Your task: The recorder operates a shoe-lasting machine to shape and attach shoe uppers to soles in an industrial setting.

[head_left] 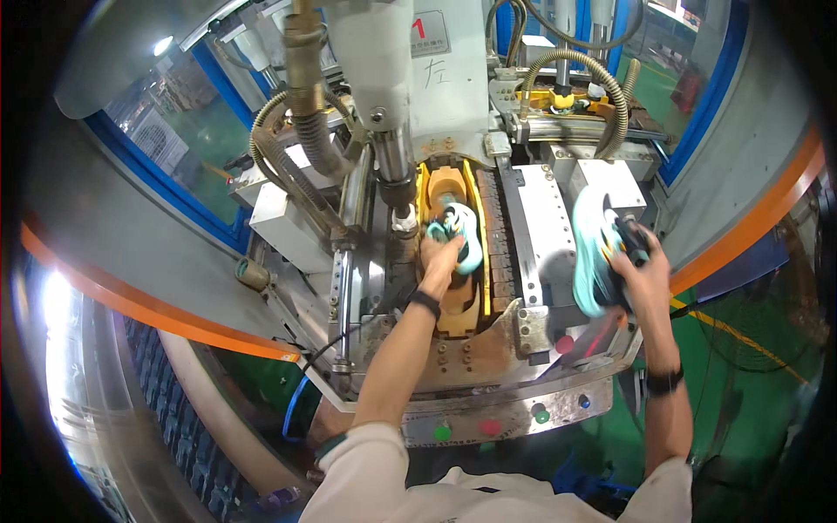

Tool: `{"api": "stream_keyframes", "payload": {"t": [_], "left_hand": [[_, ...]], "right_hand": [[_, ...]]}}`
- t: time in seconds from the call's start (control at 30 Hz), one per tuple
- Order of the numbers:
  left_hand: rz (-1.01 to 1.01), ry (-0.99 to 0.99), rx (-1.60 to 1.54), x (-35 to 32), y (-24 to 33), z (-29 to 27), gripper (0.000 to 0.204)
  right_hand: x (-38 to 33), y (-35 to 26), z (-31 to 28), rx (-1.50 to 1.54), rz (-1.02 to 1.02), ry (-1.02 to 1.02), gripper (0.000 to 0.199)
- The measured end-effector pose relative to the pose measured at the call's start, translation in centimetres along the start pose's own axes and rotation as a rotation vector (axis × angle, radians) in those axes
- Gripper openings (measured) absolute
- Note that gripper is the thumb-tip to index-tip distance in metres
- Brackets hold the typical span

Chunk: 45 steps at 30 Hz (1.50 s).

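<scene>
In the yellow-edged cradle (486,270) of a press sits a shoe (471,244) with teal, white and black parts. My left hand (442,259) reaches into the cradle, its fingers closed on the near side of this shoe. Off to the right, my right hand (647,277) grips a second shoe (589,261) by its dark part. That shoe is held up on edge above the machine's right side, its teal sole turned left, and it is slightly blurred. Black bands circle both wrists.
A thick metal press cylinder (392,152) hangs just left of the cradle. Ribbed hoses (305,139) loop beside it. Green and red buttons (491,428) line the front panel near my body. Curved orange-edged guards (157,315) flank both sides.
</scene>
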<state>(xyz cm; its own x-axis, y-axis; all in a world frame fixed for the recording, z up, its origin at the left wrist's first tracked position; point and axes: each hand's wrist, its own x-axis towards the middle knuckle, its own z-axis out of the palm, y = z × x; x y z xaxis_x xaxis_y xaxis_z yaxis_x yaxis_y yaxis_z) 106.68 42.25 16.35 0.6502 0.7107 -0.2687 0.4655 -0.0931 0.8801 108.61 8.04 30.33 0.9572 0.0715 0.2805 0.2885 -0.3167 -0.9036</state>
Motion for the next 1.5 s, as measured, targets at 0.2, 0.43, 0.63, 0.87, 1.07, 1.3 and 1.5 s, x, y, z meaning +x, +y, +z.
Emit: {"api": "stream_keyframes", "payload": {"t": [0.2,0.43,0.63,0.87,1.07,1.3,1.5], "left_hand": [[-0.198,-0.428,-0.802,-18.0,-0.4,-10.5,0.033],[-0.255,0.14,-0.72,-35.1,-7.1,-24.9,0.057],[-0.316,0.672,-0.7,-45.5,-11.7,-27.9,0.019],[-0.228,0.879,-0.972,-51.7,-16.5,-21.6,0.042],[-0.434,0.878,-0.969,-56.9,-17.7,-17.8,0.04],[-0.525,1.206,-1.075,-64.5,-21.6,-17.1,0.04],[-0.559,1.519,-1.16,-73.4,-33.0,-18.6,0.041]], "right_hand": [[10.5,-0.5,15.5,-0.467,0.119,-0.561,0.061],[5.0,4.5,32.5,-0.703,-0.043,-0.436,0.051],[2.4,5.1,34.6,-0.73,-0.067,-0.39,0.082],[-23.4,-3.1,21.3,0.054,-0.751,-0.813,0.013],[-33.0,9.3,25.3,-0.156,-0.796,-1.221,0.018],[-33.5,13.3,28.0,-0.044,-0.947,-1.186,0.017],[-34.8,6.7,31.9,-0.056,-0.838,-1.243,0.013]]}}
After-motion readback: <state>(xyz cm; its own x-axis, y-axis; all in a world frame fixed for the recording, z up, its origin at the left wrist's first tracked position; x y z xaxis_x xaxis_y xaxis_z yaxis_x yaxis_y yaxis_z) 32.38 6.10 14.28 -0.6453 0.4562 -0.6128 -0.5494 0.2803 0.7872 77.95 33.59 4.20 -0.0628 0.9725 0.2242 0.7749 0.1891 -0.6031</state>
